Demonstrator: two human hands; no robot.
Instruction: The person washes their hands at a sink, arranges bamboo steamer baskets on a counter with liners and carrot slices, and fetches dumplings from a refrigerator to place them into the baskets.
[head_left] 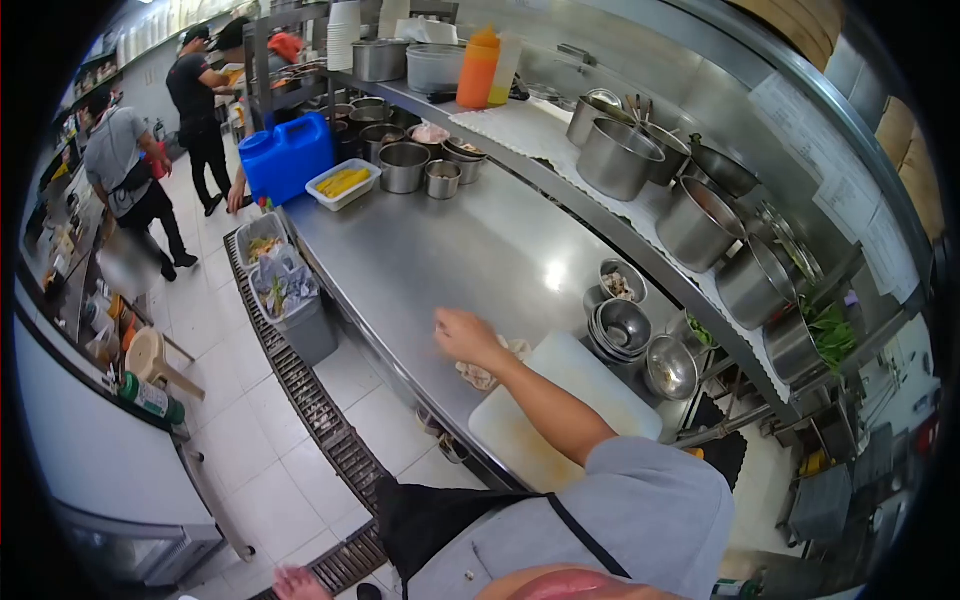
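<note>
My right hand [463, 333] is over the steel worktop [420, 240], its fingers curled in. What they hold, if anything, is hidden. Beside its wrist lies a crumpled, patterned cloth [490, 368], partly behind my forearm. The forearm crosses above a white cutting board [530, 425] that has yellowish stains. Low at the bottom edge, my left hand [302, 583] hangs away from the worktop, partly cut off. Its fingers look apart, with nothing seen in them.
Steel bowls [625, 325] stand right of the board. A blue jerrycan [288, 160], a tray of yellow food [343, 184] and pots [404, 167] are at the far end. Lined bins [305, 325] stand along the left. A pot shelf [590, 215] overhangs. Two people [135, 165] stand in the aisle.
</note>
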